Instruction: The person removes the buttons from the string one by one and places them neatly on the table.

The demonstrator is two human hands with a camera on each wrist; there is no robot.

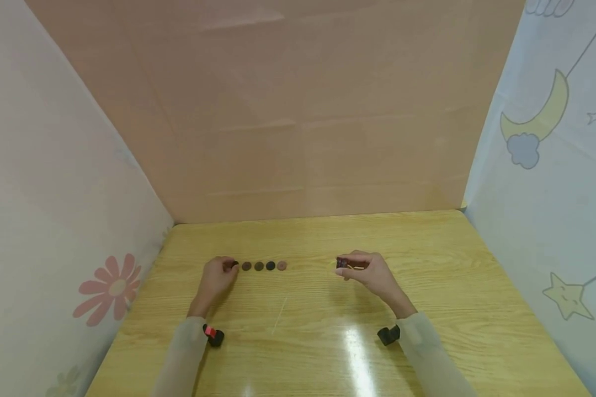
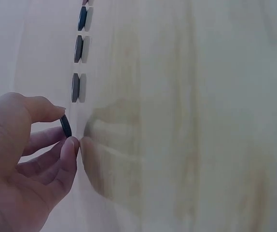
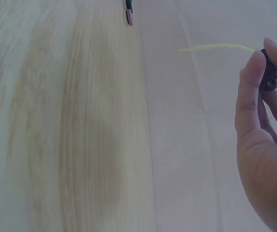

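Observation:
My left hand [image 1: 217, 278] pinches a thin dark button-like disc [image 2: 66, 126] between thumb and fingertips at the left end of a row. Beside it, several similar discs [image 1: 259, 266] lie in a line on the table, in brown, dark and reddish tones. Out to the right, my right hand [image 1: 374, 273] grips a short stack of dark discs [image 1: 341, 263] between thumb and fingers. A yellow string [image 3: 215, 46] sticks out from one side of that stack, and a short end hangs from a hole in its near face.
The wood-grain table [image 1: 318, 342] carries the row. Behind it rises a tan sheet [image 1: 298, 121]; pale patterned sheets stand at the left [image 1: 54, 165] and right [image 1: 551, 209]. Dark wrist devices sit at both cuffs.

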